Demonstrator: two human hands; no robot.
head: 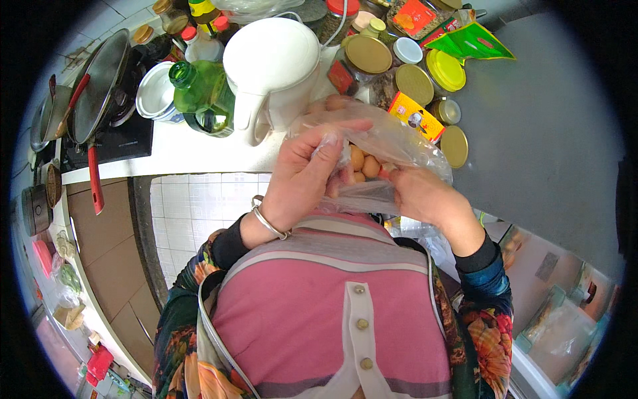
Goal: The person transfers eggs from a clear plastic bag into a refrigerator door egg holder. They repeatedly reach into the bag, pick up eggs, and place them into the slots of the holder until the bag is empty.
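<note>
A clear plastic bag (pixel 394 134) lies at the counter's edge in front of me, with several brown eggs (pixel 370 166) showing inside its opening. My left hand (pixel 311 162), wearing a silver bangle on the wrist, grips a bunched part of the bag between thumb and fingers. My right hand (pixel 423 192) is at the bag's right side, its fingertips inside or behind the film beside the eggs, next to something small and red. Whether those fingers are closed on anything cannot be told.
A white pitcher (pixel 271 55) and a green plastic bottle (pixel 204 97) stand left of the bag. Lidded jars (pixel 369 54) and a yellow box (pixel 416 117) crowd behind it. Further left, a pan (pixel 102 87) with a red handle rests over the cooktop. A grey surface (pixel 538 124) lies right.
</note>
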